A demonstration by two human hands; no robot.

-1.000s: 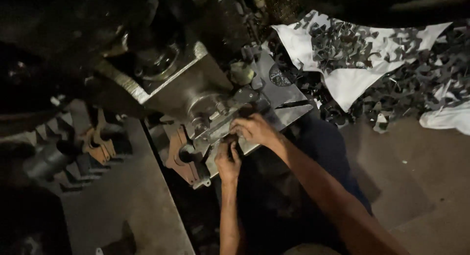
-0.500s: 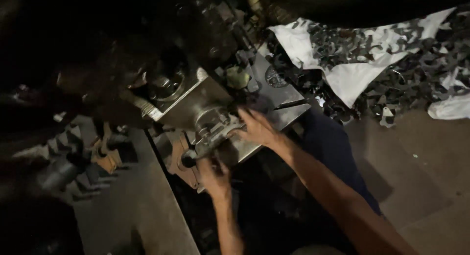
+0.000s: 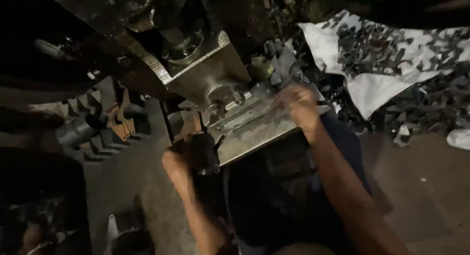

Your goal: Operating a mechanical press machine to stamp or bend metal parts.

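Gripping a black handle (image 3: 203,154) – left hand (image 3: 178,162); right hand (image 3: 301,104) flat on press table (image 3: 254,132)

A white sheet (image 3: 372,88) lies at the upper right, strewn with small dark metal pieces (image 3: 372,49). More of them spread over the floor (image 3: 426,186) beside it. At the left, a toothed metal rack (image 3: 98,137) holds an orange bracket (image 3: 120,123) and a grey cylinder (image 3: 76,132). A flat grey plate (image 3: 142,186) lies below them.
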